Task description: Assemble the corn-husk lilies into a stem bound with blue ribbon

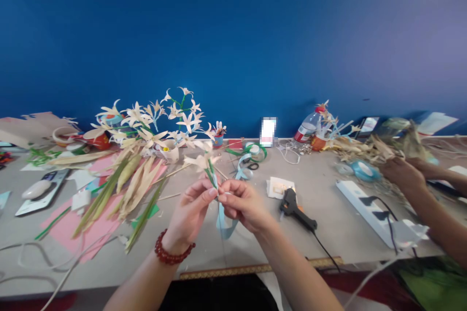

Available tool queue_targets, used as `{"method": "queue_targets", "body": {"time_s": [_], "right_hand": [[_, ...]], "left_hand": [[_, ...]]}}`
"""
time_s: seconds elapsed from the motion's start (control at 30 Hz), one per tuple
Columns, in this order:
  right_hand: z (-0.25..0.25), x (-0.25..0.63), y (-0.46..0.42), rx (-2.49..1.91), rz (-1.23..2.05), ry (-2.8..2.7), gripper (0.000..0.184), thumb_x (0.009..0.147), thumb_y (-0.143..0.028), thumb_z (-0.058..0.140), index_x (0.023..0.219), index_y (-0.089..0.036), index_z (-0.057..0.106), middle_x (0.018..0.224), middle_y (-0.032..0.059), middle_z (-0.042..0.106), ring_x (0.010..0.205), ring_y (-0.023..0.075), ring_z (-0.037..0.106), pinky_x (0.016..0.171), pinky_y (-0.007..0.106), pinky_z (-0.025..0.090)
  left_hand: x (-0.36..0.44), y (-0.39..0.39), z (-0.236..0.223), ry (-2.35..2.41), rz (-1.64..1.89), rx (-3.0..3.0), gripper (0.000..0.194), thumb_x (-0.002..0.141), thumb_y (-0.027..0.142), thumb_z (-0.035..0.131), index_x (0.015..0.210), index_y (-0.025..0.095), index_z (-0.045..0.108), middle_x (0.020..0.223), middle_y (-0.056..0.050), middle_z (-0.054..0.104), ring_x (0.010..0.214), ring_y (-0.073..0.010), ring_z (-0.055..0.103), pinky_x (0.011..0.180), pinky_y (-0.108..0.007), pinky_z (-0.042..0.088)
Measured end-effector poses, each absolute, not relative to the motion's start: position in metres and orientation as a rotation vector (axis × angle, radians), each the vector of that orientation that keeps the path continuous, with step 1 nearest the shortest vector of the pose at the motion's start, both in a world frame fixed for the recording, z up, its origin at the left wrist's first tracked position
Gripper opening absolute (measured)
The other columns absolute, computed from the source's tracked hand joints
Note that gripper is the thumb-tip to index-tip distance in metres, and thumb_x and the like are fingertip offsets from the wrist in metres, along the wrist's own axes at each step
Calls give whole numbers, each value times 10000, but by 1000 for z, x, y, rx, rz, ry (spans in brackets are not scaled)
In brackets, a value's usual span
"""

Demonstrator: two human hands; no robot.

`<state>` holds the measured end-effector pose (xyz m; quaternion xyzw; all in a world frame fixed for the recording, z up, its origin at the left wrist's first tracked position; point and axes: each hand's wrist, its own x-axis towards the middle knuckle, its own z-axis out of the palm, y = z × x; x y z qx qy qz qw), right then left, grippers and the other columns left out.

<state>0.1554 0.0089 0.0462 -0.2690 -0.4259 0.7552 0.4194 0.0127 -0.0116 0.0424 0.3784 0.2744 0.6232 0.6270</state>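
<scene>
My left hand and my right hand meet above the table's middle, both pinched on the stem of a small cream husk flower with green leaves. A light blue ribbon hangs in a loop from between the fingers. A red bead bracelet circles my left wrist. Both hands are closed on the stem and ribbon.
A black glue gun lies right of my hands. A white power strip sits farther right, near another person's hands over dry husks. Finished cream flowers, husk strips, pink paper, scissors and a bottle crowd the grey table.
</scene>
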Motion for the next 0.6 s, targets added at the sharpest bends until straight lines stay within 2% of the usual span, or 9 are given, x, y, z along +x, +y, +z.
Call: {"method": "queue_targets", "body": {"time_s": [0.2,0.37,0.6], "right_hand": [[38,152,11,-600,1889,-1056,302,637,-306,847,666,-168,580,470,-90,480,359,21,358,374,159,191],[40,147,10,-633,1803,-1040,270,624,-315,849,669,-165,629,476,-88,487,355,18,339,366,164,207],[42,147,9,-642,1824,-1077,284,609,-345,854,660,-171,635,442,-95,445,352,22,297,362,174,190]], "left_hand": [[13,-14,45,561,1372,824,73,776,232,730,717,189,735,942,-35,623,954,-182,569,906,-292,443],[11,-15,50,593,1376,844,99,775,270,728,717,192,743,954,-50,632,988,-193,576,895,-273,448],[9,-16,52,632,1376,907,107,781,276,716,715,205,760,992,-69,643,1060,-252,578,970,-358,437]]}}
